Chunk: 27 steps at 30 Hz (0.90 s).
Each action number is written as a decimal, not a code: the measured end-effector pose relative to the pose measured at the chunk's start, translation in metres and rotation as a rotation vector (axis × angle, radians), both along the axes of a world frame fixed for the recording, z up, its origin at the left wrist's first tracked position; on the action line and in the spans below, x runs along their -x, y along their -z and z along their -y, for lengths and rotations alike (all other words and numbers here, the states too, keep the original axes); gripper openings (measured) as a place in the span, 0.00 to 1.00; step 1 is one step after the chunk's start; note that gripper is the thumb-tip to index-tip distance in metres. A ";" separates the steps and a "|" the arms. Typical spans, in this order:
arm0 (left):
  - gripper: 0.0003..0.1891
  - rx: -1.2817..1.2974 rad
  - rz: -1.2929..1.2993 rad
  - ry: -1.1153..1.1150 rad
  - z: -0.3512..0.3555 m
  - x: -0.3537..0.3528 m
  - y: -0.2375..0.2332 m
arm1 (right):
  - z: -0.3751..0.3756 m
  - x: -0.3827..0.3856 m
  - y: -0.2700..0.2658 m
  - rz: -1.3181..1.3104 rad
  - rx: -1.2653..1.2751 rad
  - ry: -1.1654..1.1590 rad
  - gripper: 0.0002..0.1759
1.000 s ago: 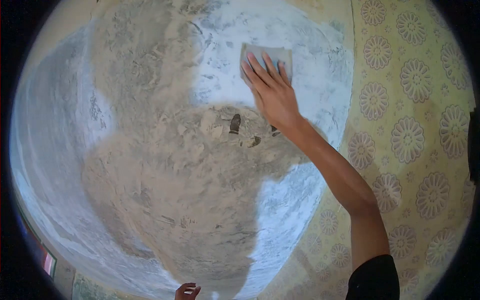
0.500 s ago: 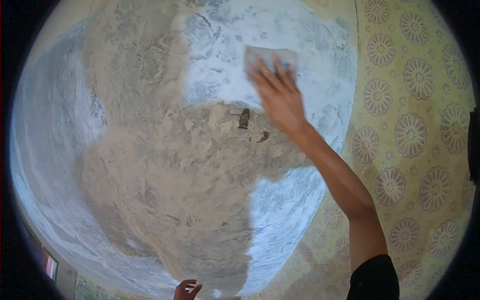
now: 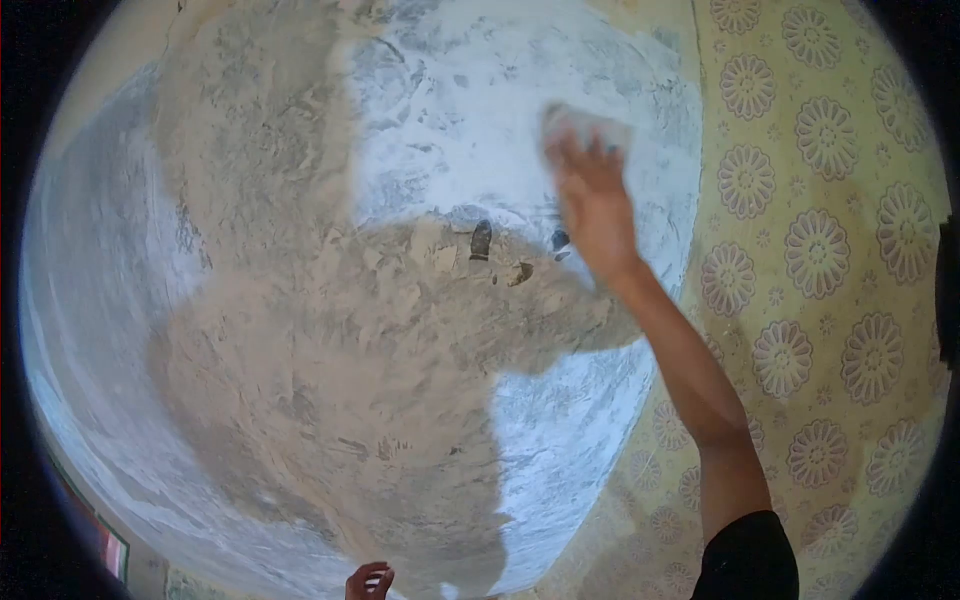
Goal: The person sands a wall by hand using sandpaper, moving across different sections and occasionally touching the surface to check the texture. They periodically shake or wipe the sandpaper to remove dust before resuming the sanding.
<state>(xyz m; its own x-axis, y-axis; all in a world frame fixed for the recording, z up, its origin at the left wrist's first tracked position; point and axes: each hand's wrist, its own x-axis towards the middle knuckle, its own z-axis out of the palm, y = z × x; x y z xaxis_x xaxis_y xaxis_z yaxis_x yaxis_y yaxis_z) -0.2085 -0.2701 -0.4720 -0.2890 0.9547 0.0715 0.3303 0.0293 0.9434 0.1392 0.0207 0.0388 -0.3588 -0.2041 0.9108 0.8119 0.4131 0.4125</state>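
My right hand point(image 3: 597, 205) is spread over a thin greyish rectangular sheet point(image 3: 612, 130) that looks like sandpaper, pressed against the upper white patch point(image 3: 460, 130) of a wall. Motion blurs both hand and sheet. Low in the view, at the bottom edge, my left hand point(image 3: 368, 581) shows only in part; its fingers are loosely curled with gaps between them, and I see nothing held. Rough brown-grey plaster point(image 3: 330, 370) lies between the hands, with a few dark holes point(image 3: 481, 240) below the white patch.
Yellow wallpaper with flower shapes point(image 3: 818, 255) covers the right side, meeting the white patch along a vertical edge. Another white patch point(image 3: 560, 420) lies lower right. Smoother grey-white wall point(image 3: 100, 230) curves along the left. A framed edge point(image 3: 115, 550) shows at lower left.
My right hand has moved with the sheet to the right and slightly down across the white patch, uncovering another dark hole. The left hand's fingers have curled in a little.
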 end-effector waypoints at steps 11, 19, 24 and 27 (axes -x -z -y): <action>0.24 0.042 0.000 0.009 -0.018 -0.006 -0.030 | 0.022 0.053 0.003 0.158 0.026 -0.086 0.27; 0.25 -0.065 0.380 0.018 -0.025 0.009 -0.025 | -0.013 0.020 -0.112 -0.218 -0.067 -0.105 0.26; 0.26 -0.189 0.322 0.070 -0.040 0.002 -0.046 | 0.021 0.102 -0.057 0.198 -0.083 -0.039 0.24; 0.26 -0.209 0.299 0.025 -0.025 0.007 -0.034 | 0.024 0.083 -0.034 0.369 -0.046 -0.111 0.26</action>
